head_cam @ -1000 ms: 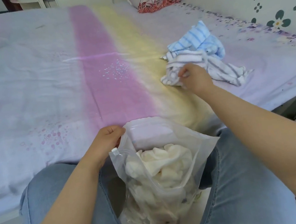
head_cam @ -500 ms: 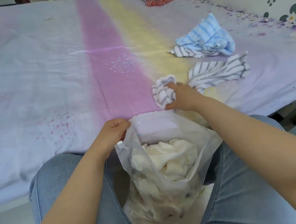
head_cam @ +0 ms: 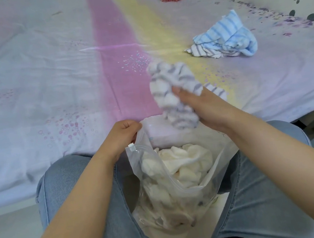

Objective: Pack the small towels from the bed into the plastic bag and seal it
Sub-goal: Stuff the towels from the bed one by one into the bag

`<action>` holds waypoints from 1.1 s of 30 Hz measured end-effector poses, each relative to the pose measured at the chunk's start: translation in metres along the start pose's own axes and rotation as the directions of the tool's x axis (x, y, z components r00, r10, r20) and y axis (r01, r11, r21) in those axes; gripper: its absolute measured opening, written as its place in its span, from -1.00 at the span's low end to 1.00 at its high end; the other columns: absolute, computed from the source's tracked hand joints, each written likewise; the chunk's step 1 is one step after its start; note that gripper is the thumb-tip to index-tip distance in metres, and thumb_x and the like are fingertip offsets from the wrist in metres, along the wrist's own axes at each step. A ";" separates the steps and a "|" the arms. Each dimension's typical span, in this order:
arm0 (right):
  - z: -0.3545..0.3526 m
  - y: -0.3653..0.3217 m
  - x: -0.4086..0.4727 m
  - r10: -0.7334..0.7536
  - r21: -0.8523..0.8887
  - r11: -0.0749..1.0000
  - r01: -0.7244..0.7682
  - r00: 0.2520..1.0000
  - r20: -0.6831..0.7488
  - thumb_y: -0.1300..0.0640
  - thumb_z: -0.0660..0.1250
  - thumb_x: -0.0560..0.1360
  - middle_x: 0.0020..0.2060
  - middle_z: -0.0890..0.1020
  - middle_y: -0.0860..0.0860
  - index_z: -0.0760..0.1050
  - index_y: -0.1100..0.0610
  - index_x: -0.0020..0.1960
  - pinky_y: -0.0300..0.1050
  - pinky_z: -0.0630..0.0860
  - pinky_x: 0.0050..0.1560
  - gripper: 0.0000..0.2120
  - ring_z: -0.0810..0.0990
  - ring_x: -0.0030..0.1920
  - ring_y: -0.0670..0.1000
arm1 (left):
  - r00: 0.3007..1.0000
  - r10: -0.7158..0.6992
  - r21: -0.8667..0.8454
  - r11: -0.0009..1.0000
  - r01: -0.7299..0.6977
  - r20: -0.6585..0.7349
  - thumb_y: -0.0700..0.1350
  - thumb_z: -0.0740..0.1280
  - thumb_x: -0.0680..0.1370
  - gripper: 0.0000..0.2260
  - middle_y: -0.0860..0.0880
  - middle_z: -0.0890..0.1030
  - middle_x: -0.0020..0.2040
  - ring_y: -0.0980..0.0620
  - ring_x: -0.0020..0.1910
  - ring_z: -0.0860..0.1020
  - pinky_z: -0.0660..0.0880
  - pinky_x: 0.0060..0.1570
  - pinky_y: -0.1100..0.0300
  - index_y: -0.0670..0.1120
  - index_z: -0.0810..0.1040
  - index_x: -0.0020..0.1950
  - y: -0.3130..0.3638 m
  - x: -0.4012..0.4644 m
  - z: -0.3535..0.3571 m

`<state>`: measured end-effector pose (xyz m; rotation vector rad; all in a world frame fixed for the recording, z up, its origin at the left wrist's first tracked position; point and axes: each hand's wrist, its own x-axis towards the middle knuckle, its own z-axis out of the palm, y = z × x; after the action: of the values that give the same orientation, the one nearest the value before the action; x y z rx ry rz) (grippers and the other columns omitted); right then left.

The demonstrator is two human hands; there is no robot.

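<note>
The right hand (head_cam: 205, 106) pinches a crumpled grey-striped white towel (head_cam: 172, 92) (soft, light). The left hand (head_cam: 124, 135) pinches the clear plastic zip bag (head_cam: 170, 175) rim open.

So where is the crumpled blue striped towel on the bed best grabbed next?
Likely at the raised peak of the blue striped towel, pinched from above with the right hand: it bunches upward there, while its near edge lies over a grey striped towel.

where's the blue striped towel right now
In the head view, the blue striped towel lies on the bed at upper right, partly over a grey striped towel, beyond the right hand.
</note>
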<state>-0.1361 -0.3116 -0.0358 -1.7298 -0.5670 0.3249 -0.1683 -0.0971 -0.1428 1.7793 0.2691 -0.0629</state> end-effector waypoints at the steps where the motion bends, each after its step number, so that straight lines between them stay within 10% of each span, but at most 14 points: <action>1: 0.002 0.001 -0.009 0.008 -0.208 0.978 0.014 0.994 0.106 0.11 0.30 0.56 -0.31 0.56 -0.41 0.39 -0.02 0.01 -0.57 0.35 -0.26 -0.90 0.52 -0.23 -0.40 | 1.000 0.000 0.003 1.000 0.000 -0.003 -0.17 0.28 0.54 -0.79 -0.10 0.30 -0.32 -0.01 -0.36 0.24 0.24 -0.32 0.16 -0.20 0.44 -0.28 0.000 0.000 0.000; 5: 0.001 0.032 -0.027 0.406 -0.873 0.440 0.210 0.821 0.401 -0.14 0.40 0.41 0.52 0.04 -0.12 -0.06 -0.10 0.52 -0.04 0.19 0.46 -0.14 0.09 0.51 -0.03 | 1.000 0.000 -0.004 1.000 0.000 0.006 -0.17 0.29 0.49 -0.80 -0.11 0.38 -0.25 -0.04 -0.25 0.29 0.28 -0.22 0.13 -0.30 0.49 -0.25 0.000 0.001 0.000; 7: -0.006 0.035 -0.028 0.490 -0.887 0.427 0.176 0.780 0.390 -0.20 0.36 0.43 0.53 0.02 -0.19 0.01 -0.15 0.52 -0.03 0.15 0.49 -0.20 0.05 0.52 -0.10 | 1.000 0.001 0.006 1.000 -0.001 -0.007 -0.14 0.29 0.51 -0.85 -0.10 0.35 -0.26 -0.04 -0.26 0.26 0.24 -0.28 0.15 -0.18 0.50 -0.23 0.001 0.000 0.000; 11: -0.032 0.027 -0.005 0.106 -0.693 0.716 -0.088 0.994 -0.016 0.17 0.26 0.53 -0.08 0.55 -0.29 0.49 -0.12 0.19 -0.43 0.39 -0.10 -0.71 0.53 -0.03 -0.19 | 1.000 0.026 0.019 0.999 -0.026 0.003 -0.15 0.28 0.54 -0.84 -0.10 0.32 -0.27 -0.04 -0.30 0.23 0.21 -0.33 0.16 -0.15 0.47 -0.24 0.002 -0.001 0.001; 13: -0.057 0.042 0.013 0.033 -0.848 0.517 -0.121 0.992 -0.122 0.31 0.20 0.48 0.29 0.42 -0.07 0.38 -0.13 0.32 -0.12 0.42 0.11 -0.49 0.41 0.26 0.06 | 1.000 0.028 0.020 0.999 -0.028 0.000 -0.15 0.29 0.54 -0.82 -0.10 0.29 -0.29 -0.04 -0.32 0.22 0.20 -0.34 0.16 -0.15 0.44 -0.26 0.003 -0.001 0.001; 16: -0.083 0.074 0.032 0.356 -0.969 0.166 -0.185 0.927 -0.116 0.14 0.22 0.54 0.51 0.11 0.07 0.17 -0.13 0.47 0.17 0.34 0.30 -0.45 0.22 0.40 0.26 | 1.000 0.023 0.027 0.999 -0.023 0.003 -0.12 0.29 0.53 -0.83 -0.10 0.32 -0.27 -0.05 -0.30 0.22 0.22 -0.33 0.17 -0.14 0.47 -0.24 0.003 -0.001 -0.001; 20: -0.082 0.083 0.034 0.076 -0.902 0.364 -0.231 0.973 -0.218 0.18 0.11 0.55 0.09 0.53 0.14 0.39 0.09 0.19 0.02 0.46 -0.09 -0.76 0.53 -0.04 0.20 | 1.000 0.016 0.027 1.000 -0.016 0.000 -0.15 0.29 0.54 -0.83 -0.11 0.31 -0.29 -0.01 -0.35 0.23 0.23 -0.36 0.19 -0.14 0.46 -0.24 0.003 -0.002 -0.002; 23: -0.060 0.055 0.016 -0.151 -0.684 0.720 -0.119 0.935 -0.322 0.25 0.16 0.48 -0.14 0.57 -0.02 0.37 0.04 0.10 0.00 0.42 -0.16 -0.77 0.53 -0.17 0.11 | 1.000 0.015 0.036 0.999 -0.015 0.006 -0.14 0.29 0.55 -0.80 -0.09 0.28 -0.34 0.03 -0.39 0.24 0.23 -0.36 0.20 -0.14 0.44 -0.27 0.004 -0.003 0.000; 25: -0.041 0.029 0.001 -0.169 -0.642 0.767 0.018 0.970 -0.175 0.23 0.24 0.44 -0.18 0.54 -0.12 0.36 -0.05 0.08 -0.03 0.41 -0.17 -0.72 0.51 -0.24 -0.01 | 1.000 0.012 0.050 0.999 -0.013 0.012 -0.13 0.29 0.55 -0.78 -0.07 0.28 -0.37 0.06 -0.41 0.24 0.23 -0.37 0.22 -0.14 0.42 -0.28 0.005 -0.004 0.001; 29: -0.005 0.020 -0.018 0.203 -0.726 0.653 0.217 0.873 0.443 0.09 0.37 0.48 0.23 0.47 -0.08 0.42 -0.02 0.28 -0.12 0.36 0.26 -0.61 0.44 0.23 -0.06 | 1.000 0.009 0.071 0.997 -0.011 0.028 -0.10 0.29 0.55 -0.73 -0.03 0.24 -0.40 0.09 -0.44 0.20 0.18 -0.41 0.25 -0.13 0.35 -0.31 0.006 -0.005 0.001; 33: 0.001 0.035 -0.008 0.568 -0.806 0.563 0.183 0.622 0.538 -0.12 0.36 0.48 0.51 0.19 -0.13 0.11 -0.18 0.51 -0.10 0.22 0.45 -0.32 0.18 0.49 -0.08 | 0.996 0.009 0.076 0.997 -0.015 0.086 -0.14 0.27 0.58 -0.74 0.02 0.22 -0.46 0.10 -0.48 0.16 0.14 -0.46 0.26 -0.15 0.35 -0.30 0.010 -0.010 0.000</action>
<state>-0.1360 -0.3206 -0.0709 -2.5711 -1.2851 1.1980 -0.1759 -0.1008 -0.1310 1.8495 0.1966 -0.1418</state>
